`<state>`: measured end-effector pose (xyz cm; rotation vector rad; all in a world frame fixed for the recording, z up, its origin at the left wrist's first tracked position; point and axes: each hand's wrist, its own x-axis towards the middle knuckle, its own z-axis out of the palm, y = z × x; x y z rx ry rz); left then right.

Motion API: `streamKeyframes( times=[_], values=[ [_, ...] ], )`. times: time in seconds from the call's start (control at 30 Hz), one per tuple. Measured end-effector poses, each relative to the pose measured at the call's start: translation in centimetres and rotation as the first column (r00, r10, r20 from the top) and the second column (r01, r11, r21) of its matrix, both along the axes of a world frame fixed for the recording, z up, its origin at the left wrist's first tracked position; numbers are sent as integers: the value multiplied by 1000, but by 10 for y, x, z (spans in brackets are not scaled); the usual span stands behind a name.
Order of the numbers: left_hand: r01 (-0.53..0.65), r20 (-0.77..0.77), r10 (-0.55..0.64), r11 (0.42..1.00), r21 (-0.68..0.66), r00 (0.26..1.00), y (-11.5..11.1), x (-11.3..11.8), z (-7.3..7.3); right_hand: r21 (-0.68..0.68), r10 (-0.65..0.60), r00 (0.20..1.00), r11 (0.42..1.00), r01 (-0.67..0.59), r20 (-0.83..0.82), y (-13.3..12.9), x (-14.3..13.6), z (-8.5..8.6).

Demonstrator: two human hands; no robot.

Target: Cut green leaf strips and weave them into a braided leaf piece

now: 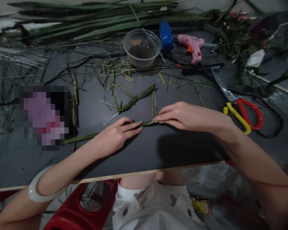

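A long green leaf strip [83, 138] runs across the dark tabletop and passes under my left hand [117, 132]. The fingertips of that hand are stretched together over the strip and hold it against the table. To the right, my right hand [184, 116] has its fingers pinched on a small metal-tipped tool [153, 122] with a bit of yellow, whose tip touches the strip. Most of the tool is hidden by the fingers. Just beyond both hands lies a braided leaf piece [141, 95] with a thin metal wire [111, 118] at its lower left end.
Scissors [242, 110] with red and yellow handles lie right of my right arm. Farther back are a clear plastic bowl [142, 52] of dark liquid, a blue roll [166, 36], a pink glue gun [192, 46] and long green leaves [98, 22]. A blurred-out object [42, 115] sits at left.
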<state>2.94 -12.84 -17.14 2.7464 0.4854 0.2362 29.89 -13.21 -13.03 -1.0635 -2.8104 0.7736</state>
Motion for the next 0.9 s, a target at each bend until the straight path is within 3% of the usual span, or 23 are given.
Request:
streamKeyframes(
  times=[0.9],
  values=[
    [25, -48, -23, 998, 52, 999, 0, 1, 6, 3, -22, 997, 1000, 22, 67, -2, 13, 6]
  ],
)
